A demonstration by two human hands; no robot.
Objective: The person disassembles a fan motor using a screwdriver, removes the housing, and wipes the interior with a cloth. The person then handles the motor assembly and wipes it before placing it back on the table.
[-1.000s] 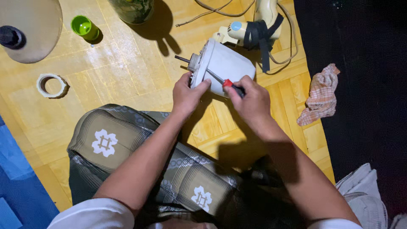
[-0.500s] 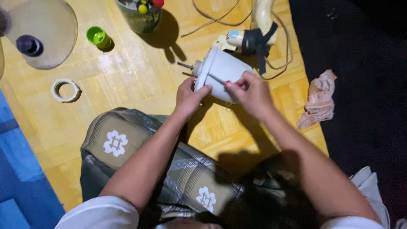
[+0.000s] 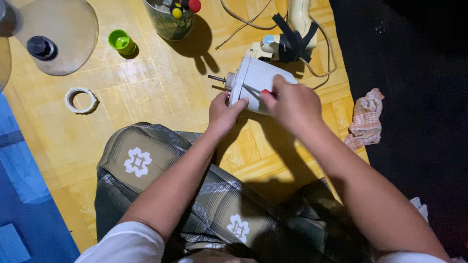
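A white cylindrical motor housing with a metal shaft sticking out to the left rests on the wooden floor. My left hand grips its lower front edge. My right hand lies over the housing and is closed around a red-handled screwdriver, whose metal tip points at the housing's front face. Behind the housing sits a cream-coloured base with black tape and a cord.
A roll of tape, a green cap, a clear domed cover and a container of tools lie on the floor to the left and back. A checked cloth lies right, on a dark mat. My patterned lap is below.
The view has shifted a little. My right hand has moved up over the housing with the screwdriver; my left hand keeps its grip on the front edge.
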